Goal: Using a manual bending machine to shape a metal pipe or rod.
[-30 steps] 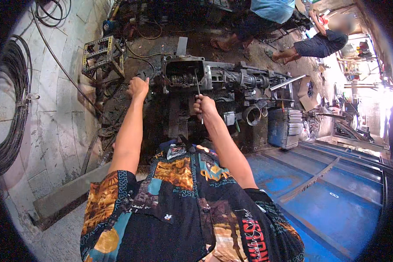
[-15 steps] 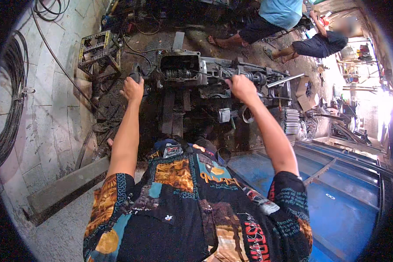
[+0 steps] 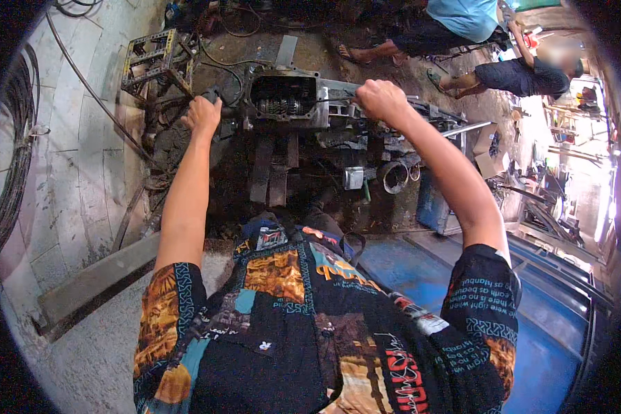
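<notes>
Far left there's a pale block wall (image 3: pixel 76 193) with a coil of black cable (image 3: pixel 14 162) hung on it, then a yellowish stand of perforated metal angle (image 3: pixel 148 61) and, lower down, a long grey beam (image 3: pixel 96 281). The left hand (image 3: pixel 201 117) is up against a dark, rounded lump (image 3: pixel 214 94) just left of the gearbox; fingers look curled, but I can't tell if they're really clamped on it.

Dead centre is the main thing: a grey, open-topped metal gearbox housing (image 3: pixel 283 125), with a row of greasy gears (image 3: pixel 283 107) inside. All the clear lettering is below that, on the wearer's black patchwork-print shirt (image 3: pixel 276 276): white, teal and red text between orange-gold picture patches.

The right hand (image 3: pixel 381 102) is a fist wrapped round the end of a thin dark metal rod (image 3: pixel 337 99), which points left to the housing's right side. Floor (image 3: pixel 324 56) is brown and grimy. Further right: a metal ring (image 3: pixel 395 177), a blue metal box (image 3: pixel 433 207), a person in a light blue shirt (image 3: pixel 466 19), another in dark clothes (image 3: pixel 521 77), and big blue metal panels (image 3: pixel 545 345).
</notes>
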The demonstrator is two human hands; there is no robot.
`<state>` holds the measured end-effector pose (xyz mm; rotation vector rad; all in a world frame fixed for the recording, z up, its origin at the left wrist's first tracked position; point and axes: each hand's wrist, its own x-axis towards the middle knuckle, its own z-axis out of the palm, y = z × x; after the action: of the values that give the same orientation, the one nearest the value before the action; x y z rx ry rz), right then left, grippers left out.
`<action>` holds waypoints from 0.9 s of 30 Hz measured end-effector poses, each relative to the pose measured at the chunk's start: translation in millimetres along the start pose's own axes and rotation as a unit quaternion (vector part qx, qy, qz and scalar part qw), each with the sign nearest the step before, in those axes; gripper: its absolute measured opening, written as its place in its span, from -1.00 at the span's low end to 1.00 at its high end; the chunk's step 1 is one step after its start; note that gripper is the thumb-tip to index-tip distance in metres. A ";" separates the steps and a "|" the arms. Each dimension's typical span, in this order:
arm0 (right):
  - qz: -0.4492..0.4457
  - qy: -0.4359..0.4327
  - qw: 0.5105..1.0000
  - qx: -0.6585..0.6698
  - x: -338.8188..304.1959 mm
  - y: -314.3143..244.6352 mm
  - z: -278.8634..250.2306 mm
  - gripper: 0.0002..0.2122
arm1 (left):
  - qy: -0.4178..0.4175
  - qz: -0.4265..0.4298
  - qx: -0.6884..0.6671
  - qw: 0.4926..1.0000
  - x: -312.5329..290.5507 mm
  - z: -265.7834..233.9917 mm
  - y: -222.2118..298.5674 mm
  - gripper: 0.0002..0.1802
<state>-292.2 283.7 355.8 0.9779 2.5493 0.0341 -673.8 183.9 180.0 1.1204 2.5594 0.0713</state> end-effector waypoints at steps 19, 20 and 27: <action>0.130 0.005 0.952 0.276 -30.0 -62.2 82.0 -0.65 | 0.059 0.019 0.021 0.998 12.1 12.8 -4.0 -0.42; 0.154 0.022 0.945 0.287 -33.5 -72.1 70.6 -0.64 | 0.055 0.017 0.009 0.998 10.3 12.7 -2.5 -0.41; 0.280 0.073 0.892 0.348 -35.7 -103.7 67.5 -0.65 | 0.036 0.038 0.032 0.998 10.2 2.9 12.0 -0.42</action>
<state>-308.4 174.3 289.7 2.0186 2.3269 -0.7091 -670.8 199.2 176.5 1.2618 2.5976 0.0496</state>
